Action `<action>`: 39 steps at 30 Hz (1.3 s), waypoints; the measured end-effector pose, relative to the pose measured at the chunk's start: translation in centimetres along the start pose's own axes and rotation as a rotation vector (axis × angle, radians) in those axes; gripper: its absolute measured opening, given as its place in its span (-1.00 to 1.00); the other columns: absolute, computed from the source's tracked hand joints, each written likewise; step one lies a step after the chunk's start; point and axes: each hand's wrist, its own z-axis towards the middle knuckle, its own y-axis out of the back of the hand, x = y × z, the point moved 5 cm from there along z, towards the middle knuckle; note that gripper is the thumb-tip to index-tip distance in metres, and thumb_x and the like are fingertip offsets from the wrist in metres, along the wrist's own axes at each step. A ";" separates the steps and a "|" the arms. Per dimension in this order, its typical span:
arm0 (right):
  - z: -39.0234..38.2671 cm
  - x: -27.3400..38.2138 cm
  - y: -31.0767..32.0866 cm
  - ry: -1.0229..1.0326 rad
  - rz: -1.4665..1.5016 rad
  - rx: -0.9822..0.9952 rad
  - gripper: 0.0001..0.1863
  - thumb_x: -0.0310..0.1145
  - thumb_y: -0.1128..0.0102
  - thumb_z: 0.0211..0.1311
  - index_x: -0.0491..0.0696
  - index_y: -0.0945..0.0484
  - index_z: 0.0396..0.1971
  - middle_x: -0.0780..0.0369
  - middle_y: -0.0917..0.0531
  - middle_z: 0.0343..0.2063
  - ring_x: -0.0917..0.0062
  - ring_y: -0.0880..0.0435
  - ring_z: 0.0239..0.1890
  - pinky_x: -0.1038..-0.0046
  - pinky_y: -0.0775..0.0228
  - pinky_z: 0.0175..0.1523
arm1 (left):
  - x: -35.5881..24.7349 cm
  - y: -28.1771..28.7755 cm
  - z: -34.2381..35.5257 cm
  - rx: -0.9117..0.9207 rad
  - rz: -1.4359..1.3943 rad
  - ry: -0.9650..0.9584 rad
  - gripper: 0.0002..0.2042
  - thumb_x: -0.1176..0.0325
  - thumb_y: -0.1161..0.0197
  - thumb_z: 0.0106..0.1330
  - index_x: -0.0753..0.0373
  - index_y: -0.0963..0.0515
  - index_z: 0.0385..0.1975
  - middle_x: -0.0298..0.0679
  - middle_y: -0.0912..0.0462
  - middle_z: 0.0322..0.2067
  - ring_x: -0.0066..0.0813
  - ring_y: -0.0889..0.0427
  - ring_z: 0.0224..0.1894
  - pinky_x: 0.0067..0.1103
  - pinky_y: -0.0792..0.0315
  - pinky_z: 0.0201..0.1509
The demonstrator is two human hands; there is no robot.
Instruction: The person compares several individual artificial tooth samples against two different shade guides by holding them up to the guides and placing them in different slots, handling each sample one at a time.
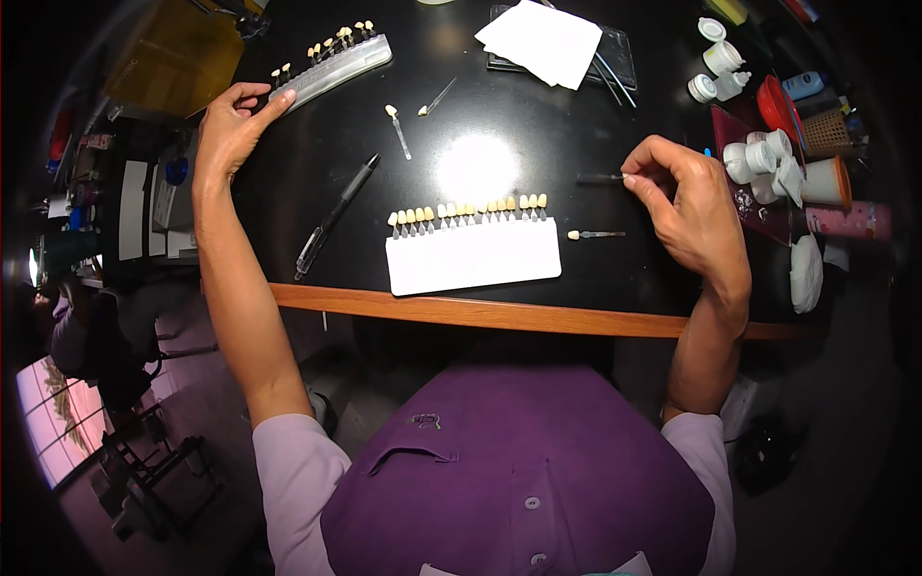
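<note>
At the far left, a grey tooth shade guide point(343, 69) holds a row of tooth-shaped tabs. My left hand point(233, 130) grips its near end between thumb and fingers. On the right, my right hand point(684, 197) pinches a thin, dark, see-through stem point(600, 179), shaped like those of the loose shade tabs; its other end is hidden by the fingers. A loose shade tab point(595, 234) lies just left of that hand. Near the table's front edge sits a white shade guide point(474, 257) with several tabs upright. Two more loose tabs, one pale point(399, 132) and one darker-stemmed point(437, 98), lie behind it.
A black pen point(338, 216) lies left of the white guide. White paper sheets point(541, 43) rest on a dark tray at the back. White jars point(722, 60), a red bowl point(776, 104) and bottles crowd the right side. A wooden edge point(461, 312) borders the black table.
</note>
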 end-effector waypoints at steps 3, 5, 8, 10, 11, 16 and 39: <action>-0.1 0.6 -0.4 0.049 0.042 0.067 -0.96 -0.58 -0.29 0.16 -0.24 -0.63 -0.40 0.13 -0.72 -0.48 0.45 -0.72 -0.43 0.47 -0.52 -0.29 | 0.0 0.0 0.0 0.010 0.020 -0.015 -0.31 -0.17 -0.63 -0.05 0.26 -0.73 -0.03 -0.08 -0.70 -0.13 -0.31 -0.64 -0.08 -0.39 -0.54 0.03; -0.1 0.6 -0.7 0.061 0.056 0.081 -0.95 -0.58 -0.31 0.14 -0.23 -0.66 -0.39 0.14 -0.73 -0.47 0.47 -0.73 -0.42 0.47 -0.53 -0.28 | 0.2 0.0 0.1 0.034 0.012 -0.006 -0.31 -0.15 -0.65 -0.05 0.27 -0.72 -0.04 -0.09 -0.70 -0.14 -0.32 -0.64 -0.09 -0.41 -0.54 0.03; -0.1 0.6 -0.9 0.081 0.099 0.082 -0.93 -0.59 -0.32 0.13 -0.22 -0.68 -0.37 0.15 -0.73 -0.46 0.48 -0.72 -0.42 0.48 -0.52 -0.27 | -0.2 -0.1 0.1 0.067 -0.002 0.010 -0.33 -0.11 -0.66 -0.06 0.30 -0.72 -0.05 -0.11 -0.70 -0.14 -0.34 -0.64 -0.10 -0.44 -0.54 0.03; 0.0 0.6 -1.0 0.063 0.138 0.089 -0.92 -0.59 -0.33 0.13 -0.21 -0.69 -0.35 0.16 -0.74 -0.45 0.50 -0.70 -0.42 0.49 -0.51 -0.26 | -0.1 -0.3 0.1 0.073 -0.008 0.023 -0.33 -0.09 -0.67 -0.06 0.31 -0.72 -0.06 -0.11 -0.69 -0.14 -0.35 -0.64 -0.10 -0.45 -0.54 0.03; 0.0 0.7 -1.1 0.063 0.137 0.090 -0.92 -0.59 -0.33 0.13 -0.21 -0.69 -0.35 0.16 -0.74 -0.45 0.50 -0.70 -0.42 0.49 -0.51 -0.26 | 0.2 -0.3 0.2 0.064 -0.024 0.014 -0.33 -0.08 -0.67 -0.05 0.33 -0.71 -0.06 -0.11 -0.69 -0.14 -0.35 -0.64 -0.10 -0.46 -0.54 0.03; 0.3 0.8 -1.1 0.065 0.184 0.078 -0.92 -0.57 -0.33 0.13 -0.21 -0.69 -0.35 0.20 -0.75 -0.43 0.54 -0.69 -0.39 0.52 -0.49 -0.25 | -0.5 -0.6 -0.3 0.037 -0.049 0.014 -0.42 0.05 -0.64 0.07 0.42 -0.68 -0.09 -0.20 -0.66 -0.23 -0.53 -0.56 -0.20 -0.61 -0.46 0.00; 0.4 0.1 -1.4 0.057 0.288 0.050 -0.91 -0.57 -0.35 0.21 -0.17 -0.72 -0.28 0.30 -0.73 -0.40 0.71 -0.60 -0.38 0.60 -0.44 -0.24 | -0.6 -1.0 -0.3 0.096 -0.356 -0.025 -0.40 0.36 -0.63 0.10 0.45 -0.49 0.08 -0.27 -0.71 -0.36 -0.65 -0.60 -0.31 -0.72 -0.42 -0.18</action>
